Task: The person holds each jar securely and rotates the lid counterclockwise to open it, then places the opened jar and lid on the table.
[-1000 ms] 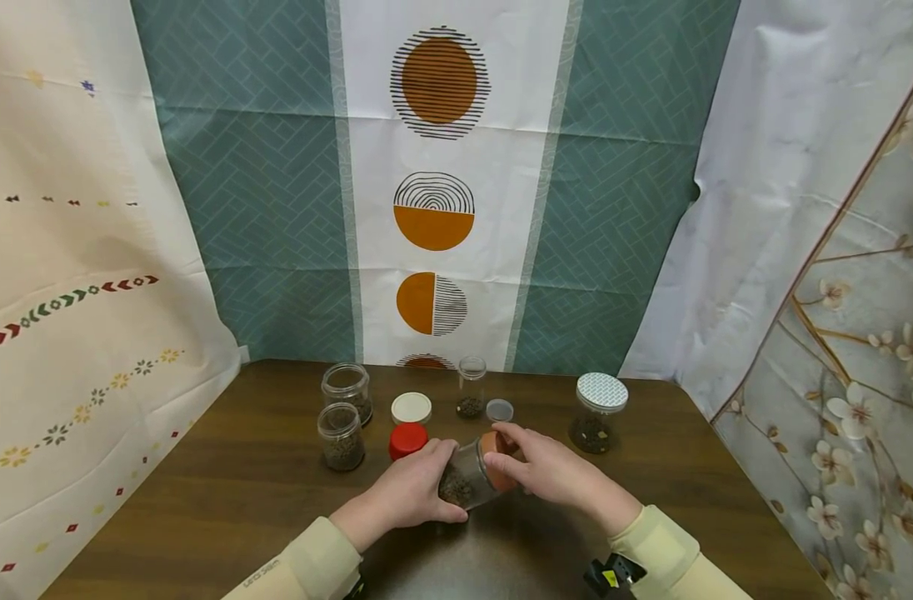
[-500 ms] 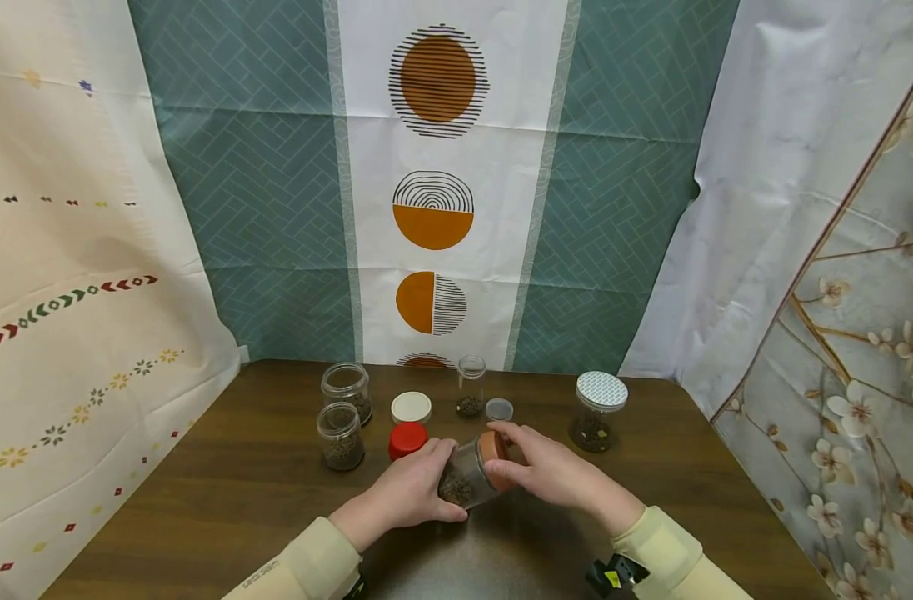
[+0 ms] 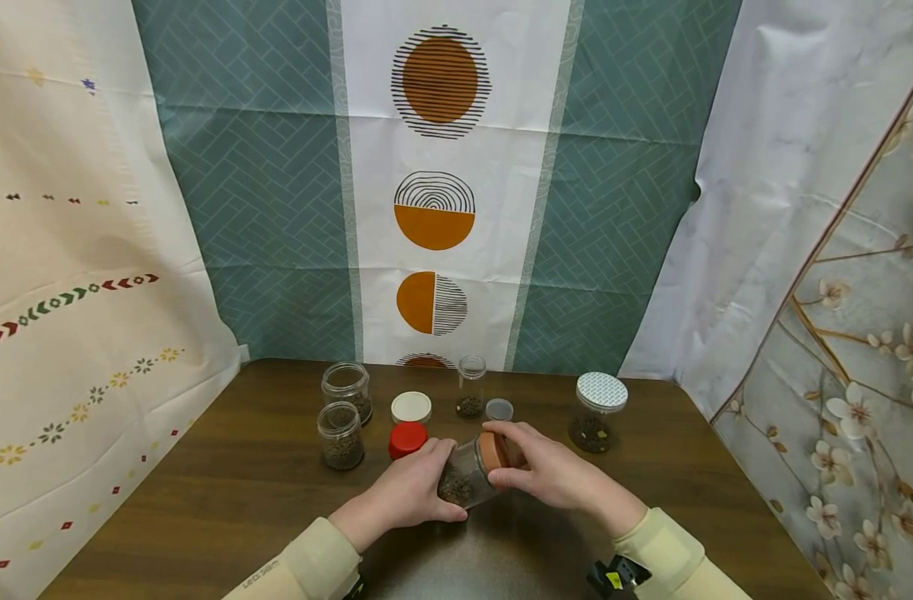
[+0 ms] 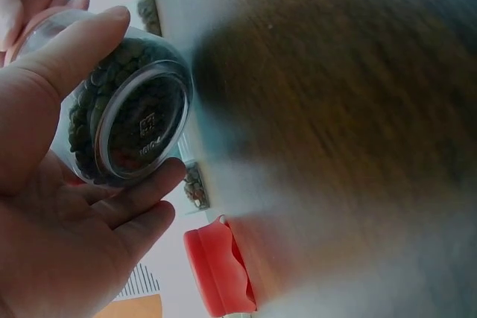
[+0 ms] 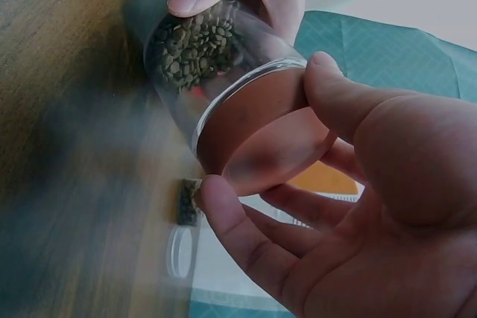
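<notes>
A clear jar (image 3: 460, 479) part-filled with dark pellets lies tilted between both hands, its orange-brown lid (image 3: 492, 452) on the upper right end. The left hand (image 3: 407, 490) grips the jar's body near its base, thumb along one side. Around the lid's rim curl the thumb and fingers of the right hand (image 3: 550, 467). The base of the jar (image 4: 145, 121), with embossed marks, faces the left wrist camera. In the right wrist view the lid (image 5: 276, 139) sits on the jar's mouth, pinched at its edge by the fingertips.
Two uncovered jars, a rear one (image 3: 346, 385) and a front one (image 3: 341, 442), stand left. Behind the hands are a red lid (image 3: 407, 439), a cream lid (image 3: 411, 407), a small uncovered jar (image 3: 471, 392) and a clear lid (image 3: 499, 409). A white-lidded jar (image 3: 597, 417) stands right.
The right hand's fingers and thumb have shifted slightly around the orange-brown lid. The left hand and the jar have stayed nearly still.
</notes>
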The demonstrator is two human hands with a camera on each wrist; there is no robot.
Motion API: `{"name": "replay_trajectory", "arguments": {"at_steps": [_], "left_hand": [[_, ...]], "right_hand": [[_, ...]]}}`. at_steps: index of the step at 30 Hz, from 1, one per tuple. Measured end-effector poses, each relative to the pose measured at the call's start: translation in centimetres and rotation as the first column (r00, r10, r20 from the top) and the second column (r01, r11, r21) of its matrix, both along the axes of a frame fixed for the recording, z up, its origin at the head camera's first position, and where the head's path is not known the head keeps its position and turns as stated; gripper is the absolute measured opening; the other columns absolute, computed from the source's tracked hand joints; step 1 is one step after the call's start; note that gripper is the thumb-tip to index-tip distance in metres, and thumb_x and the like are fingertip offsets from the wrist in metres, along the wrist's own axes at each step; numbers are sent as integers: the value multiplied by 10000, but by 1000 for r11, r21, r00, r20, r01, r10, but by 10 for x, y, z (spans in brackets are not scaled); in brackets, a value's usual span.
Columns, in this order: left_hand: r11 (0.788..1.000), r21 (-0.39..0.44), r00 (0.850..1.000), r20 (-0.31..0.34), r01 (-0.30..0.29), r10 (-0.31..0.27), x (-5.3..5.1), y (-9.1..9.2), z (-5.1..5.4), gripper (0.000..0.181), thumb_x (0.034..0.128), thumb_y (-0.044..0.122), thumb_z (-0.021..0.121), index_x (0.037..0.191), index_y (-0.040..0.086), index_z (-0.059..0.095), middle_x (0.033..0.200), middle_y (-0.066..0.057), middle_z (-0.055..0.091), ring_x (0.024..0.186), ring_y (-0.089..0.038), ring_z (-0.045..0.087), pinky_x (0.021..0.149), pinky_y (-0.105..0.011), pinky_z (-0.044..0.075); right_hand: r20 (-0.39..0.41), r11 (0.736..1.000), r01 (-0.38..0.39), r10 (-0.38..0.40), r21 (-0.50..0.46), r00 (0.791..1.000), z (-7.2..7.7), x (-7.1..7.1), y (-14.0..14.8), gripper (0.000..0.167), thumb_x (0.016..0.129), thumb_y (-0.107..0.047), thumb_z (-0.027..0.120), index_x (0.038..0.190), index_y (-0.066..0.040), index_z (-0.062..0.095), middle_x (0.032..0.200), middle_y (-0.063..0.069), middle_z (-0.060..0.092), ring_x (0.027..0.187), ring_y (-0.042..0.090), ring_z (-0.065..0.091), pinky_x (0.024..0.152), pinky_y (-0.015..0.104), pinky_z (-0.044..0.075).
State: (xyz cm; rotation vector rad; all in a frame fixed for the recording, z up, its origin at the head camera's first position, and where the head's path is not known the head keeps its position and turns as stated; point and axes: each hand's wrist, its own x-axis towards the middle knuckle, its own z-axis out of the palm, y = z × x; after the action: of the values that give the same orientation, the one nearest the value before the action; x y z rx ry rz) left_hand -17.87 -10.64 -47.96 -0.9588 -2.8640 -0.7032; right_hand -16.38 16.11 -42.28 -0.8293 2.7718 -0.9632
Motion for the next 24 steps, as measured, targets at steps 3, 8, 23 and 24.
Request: {"name": "replay_trajectory", "arguments": {"at_steps": [3, 8, 23, 24], "left_hand": [[1000, 4, 1000, 0, 2, -2, 0, 0, 0, 879, 783, 423, 1020, 1421, 44, 548, 1203, -62, 619, 996, -191, 651, 886, -404, 588], [1000, 15, 1000, 6, -2, 2, 0, -1, 0, 874, 783, 423, 1019, 1416, 46, 549, 1182, -47, 612, 971, -178, 643, 864, -392, 584], [1000, 9, 1000, 11, 2, -2, 1, -1, -1, 874, 797, 423, 1012, 1430, 39, 549, 1202, -63, 613, 997, -192, 645, 888, -402, 591], [1000, 8, 1000, 9, 2, -2, 1, -1, -2, 872, 796, 424, 1013, 1427, 41, 549, 1196, -61, 611, 993, -191, 644, 884, -401, 590]], "right_hand": [[-4, 1000, -10, 10, -9, 1000, 0, 0, 1, 701, 1033, -375, 806, 1637, -187, 504, 1521, 157, 552, 1168, 290, 651, 951, 540, 564], [2, 999, -32, 32, -32, 999, -1, 0, 0, 731, 1025, -343, 822, 1648, -170, 482, 1555, 169, 509, 1191, 296, 646, 966, 547, 579], [86, 991, 133, -135, 33, 987, -2, -2, -10, 695, 1095, -511, 668, 1657, -148, 481, 1486, 114, 641, 1326, 320, 644, 1028, 586, 548], [90, 991, 131, -133, 32, 987, -2, -2, -10, 696, 1092, -516, 671, 1655, -152, 483, 1487, 114, 640, 1324, 318, 643, 1025, 586, 549]]}}
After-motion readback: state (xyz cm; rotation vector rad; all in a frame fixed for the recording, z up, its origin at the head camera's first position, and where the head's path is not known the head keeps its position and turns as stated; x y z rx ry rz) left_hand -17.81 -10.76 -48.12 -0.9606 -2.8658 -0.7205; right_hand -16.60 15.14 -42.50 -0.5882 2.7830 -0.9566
